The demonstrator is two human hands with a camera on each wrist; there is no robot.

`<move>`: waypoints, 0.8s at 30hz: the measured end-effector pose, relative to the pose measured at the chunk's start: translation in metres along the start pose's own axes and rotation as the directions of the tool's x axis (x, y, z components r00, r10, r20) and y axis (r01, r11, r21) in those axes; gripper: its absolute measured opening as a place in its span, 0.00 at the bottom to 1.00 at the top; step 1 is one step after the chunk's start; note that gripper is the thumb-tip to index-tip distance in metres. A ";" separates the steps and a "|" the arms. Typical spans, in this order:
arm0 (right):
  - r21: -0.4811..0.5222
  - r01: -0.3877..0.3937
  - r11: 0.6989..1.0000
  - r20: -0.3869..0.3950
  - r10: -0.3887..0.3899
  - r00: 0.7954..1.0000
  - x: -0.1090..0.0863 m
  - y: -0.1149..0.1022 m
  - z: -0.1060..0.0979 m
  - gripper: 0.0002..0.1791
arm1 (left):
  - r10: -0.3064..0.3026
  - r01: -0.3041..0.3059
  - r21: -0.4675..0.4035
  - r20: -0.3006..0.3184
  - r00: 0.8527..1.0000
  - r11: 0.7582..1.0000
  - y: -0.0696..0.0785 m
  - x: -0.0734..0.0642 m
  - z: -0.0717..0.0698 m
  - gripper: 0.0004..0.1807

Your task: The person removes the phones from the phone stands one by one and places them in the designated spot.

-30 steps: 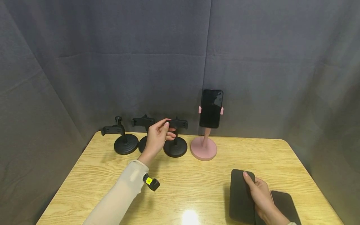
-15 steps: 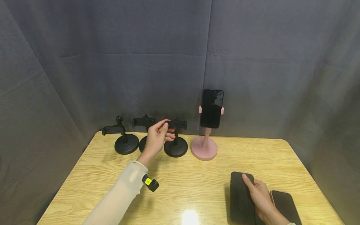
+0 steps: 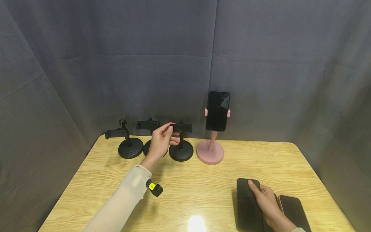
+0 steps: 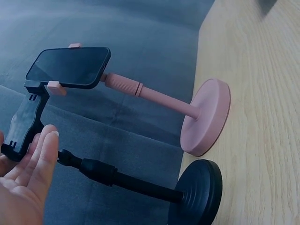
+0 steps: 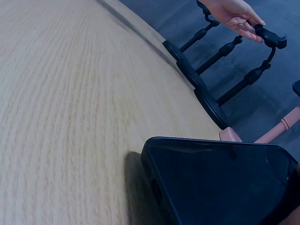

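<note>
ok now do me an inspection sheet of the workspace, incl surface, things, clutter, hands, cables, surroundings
Surface: wood-grain table, bright glare toward its near side.
Job's things: pink stand with an upright phone in its holder; three black stands in a row, no phones in them; dark phone in the right hand; pink-edged phone lying beside that hand.
Clutter: nothing seen.
Grippers: left hand pinches the clamp of the black stand next to the pink one; right hand grips the dark phone.
Cables: nothing seen.
Surroundings: dark grey curtain behind and at both sides.
</note>
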State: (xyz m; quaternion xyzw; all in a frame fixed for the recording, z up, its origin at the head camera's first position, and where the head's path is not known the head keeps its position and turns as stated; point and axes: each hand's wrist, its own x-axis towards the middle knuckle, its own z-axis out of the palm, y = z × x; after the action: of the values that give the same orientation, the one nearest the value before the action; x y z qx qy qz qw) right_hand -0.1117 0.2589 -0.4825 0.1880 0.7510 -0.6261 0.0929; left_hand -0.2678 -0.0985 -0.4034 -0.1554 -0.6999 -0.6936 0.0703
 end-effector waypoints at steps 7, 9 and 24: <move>-0.039 0.016 0.999 -0.006 -0.017 1.000 0.004 0.006 0.000 0.27 | 0.003 -0.003 0.003 -0.003 1.000 1.000 0.001 0.000 0.001 0.19; -0.054 0.016 0.998 -0.007 -0.017 1.000 0.004 0.007 0.000 0.27 | 0.003 -0.003 0.004 -0.002 1.000 1.000 0.001 0.000 0.001 0.19; -0.167 0.106 0.980 0.154 -0.080 0.985 0.011 0.004 -0.011 0.27 | -0.002 0.002 0.008 -0.003 1.000 1.000 0.003 0.000 0.001 0.19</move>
State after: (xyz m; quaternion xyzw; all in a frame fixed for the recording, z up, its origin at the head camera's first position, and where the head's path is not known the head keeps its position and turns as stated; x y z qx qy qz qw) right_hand -0.1196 0.2717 -0.4880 0.0971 0.8023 -0.5735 0.1346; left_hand -0.2664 -0.0978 -0.4009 -0.1532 -0.7026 -0.6912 0.0711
